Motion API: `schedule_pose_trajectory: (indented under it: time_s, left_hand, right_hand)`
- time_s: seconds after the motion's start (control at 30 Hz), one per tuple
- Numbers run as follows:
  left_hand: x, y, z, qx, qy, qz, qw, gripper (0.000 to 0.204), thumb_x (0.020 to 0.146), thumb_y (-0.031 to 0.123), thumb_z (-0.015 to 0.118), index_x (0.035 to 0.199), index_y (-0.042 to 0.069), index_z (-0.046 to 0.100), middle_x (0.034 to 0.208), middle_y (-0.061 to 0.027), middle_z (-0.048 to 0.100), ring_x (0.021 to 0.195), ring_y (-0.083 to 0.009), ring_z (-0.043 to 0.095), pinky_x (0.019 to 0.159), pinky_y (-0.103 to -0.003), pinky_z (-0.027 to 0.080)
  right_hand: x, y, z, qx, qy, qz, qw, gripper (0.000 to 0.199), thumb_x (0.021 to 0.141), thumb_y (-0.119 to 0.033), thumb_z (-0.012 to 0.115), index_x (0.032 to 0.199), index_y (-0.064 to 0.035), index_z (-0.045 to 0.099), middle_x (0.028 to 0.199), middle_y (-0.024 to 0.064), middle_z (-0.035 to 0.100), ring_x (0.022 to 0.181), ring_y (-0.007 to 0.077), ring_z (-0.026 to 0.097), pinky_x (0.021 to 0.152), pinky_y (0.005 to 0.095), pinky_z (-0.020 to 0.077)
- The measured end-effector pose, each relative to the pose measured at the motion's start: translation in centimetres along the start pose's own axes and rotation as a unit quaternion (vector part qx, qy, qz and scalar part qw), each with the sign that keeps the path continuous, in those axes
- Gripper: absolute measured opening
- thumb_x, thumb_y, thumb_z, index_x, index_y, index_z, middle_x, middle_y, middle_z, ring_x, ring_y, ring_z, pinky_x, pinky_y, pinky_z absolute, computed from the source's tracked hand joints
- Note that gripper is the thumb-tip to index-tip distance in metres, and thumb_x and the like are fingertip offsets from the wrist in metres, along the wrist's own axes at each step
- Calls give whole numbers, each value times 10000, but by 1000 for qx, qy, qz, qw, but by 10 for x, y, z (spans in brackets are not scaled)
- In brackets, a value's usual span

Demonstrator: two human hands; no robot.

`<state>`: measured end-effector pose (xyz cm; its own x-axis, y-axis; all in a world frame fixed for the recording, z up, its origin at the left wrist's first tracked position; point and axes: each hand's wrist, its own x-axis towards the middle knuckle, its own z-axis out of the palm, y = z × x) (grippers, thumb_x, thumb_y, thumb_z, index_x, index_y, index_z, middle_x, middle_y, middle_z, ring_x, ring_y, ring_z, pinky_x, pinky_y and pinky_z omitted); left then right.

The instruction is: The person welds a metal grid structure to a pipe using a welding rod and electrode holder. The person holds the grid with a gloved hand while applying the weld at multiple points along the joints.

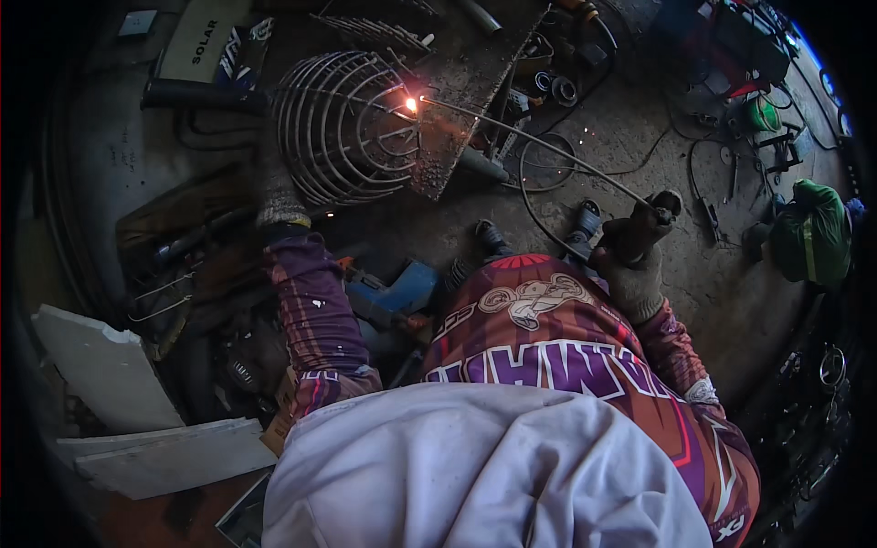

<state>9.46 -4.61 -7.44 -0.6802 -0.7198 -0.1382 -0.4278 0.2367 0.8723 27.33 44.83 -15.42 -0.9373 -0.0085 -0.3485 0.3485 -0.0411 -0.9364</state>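
Wire cage (343,128), a domed basket of bent rods, lies on its side on the grimy floor, its right edge up against a rusty steel plate (466,91) that slants across the middle of the scene. Where cage and plate meet, a bright orange spark (411,104) burns at the tip of a long thin welding rod (539,146). That rod runs down and to the right into the electrode holder (644,228), which the right hand (635,274), in a worn grey glove, has clenched firmly around its handle. The left hand (279,196), also gloved, is pressed against the lower left side of the cage; whether its fingers curl around a rod or just rest there I cannot tell from where I stand. Both sleeves are purple and orange patterned, and a pale hood fills the bottom of the view.

Just beside the person's left knee sits a blue power tool (397,288). A dark cable (539,173) loops across the floor below the plate. Off to the right, well apart from the work, a green bag (813,233) slumps on the ground, and near the top right stands a red machine (722,46). White broken boards (137,402) lie stacked at the lower left
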Motion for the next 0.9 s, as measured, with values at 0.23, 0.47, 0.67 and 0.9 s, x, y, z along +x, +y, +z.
schedule_pose_trajectory:
  time_s: [0.23,0.47,0.67,0.9]
  left_hand:
    - [3,-8,-4,-16,-5,30,999,669,871,539,643,1239,-18,607,1197,-131,659,982,-258,652,829,-372,521]
    - [2,-8,-9,16,4,67,998,675,876,544,634,1246,-20,603,1187,-143,659,981,-255,656,824,-368,524]
    - [-3,-7,-5,19,16,74,997,695,881,559,624,1239,-37,604,1177,-146,665,959,-245,651,827,-345,511]
    - [-27,17,-1,64,14,68,996,713,895,578,596,1205,-64,617,1171,-155,670,976,-262,643,860,-365,496]
  right_hand:
    - [-1,-3,-1,-40,-6,-2,999,365,779,-124,737,1111,-32,619,977,53,658,894,162,626,823,333,500]
    - [1,0,0,-32,-2,-7,999,360,775,-134,742,1096,-26,619,948,45,654,848,153,614,789,325,497]
    - [-1,-2,-2,-28,-11,13,999,336,776,-113,746,1079,-33,626,935,53,654,844,151,619,777,317,499]
    - [-4,9,-7,7,13,-8,1000,342,762,-96,750,1071,-32,621,917,43,647,832,149,617,777,316,497]
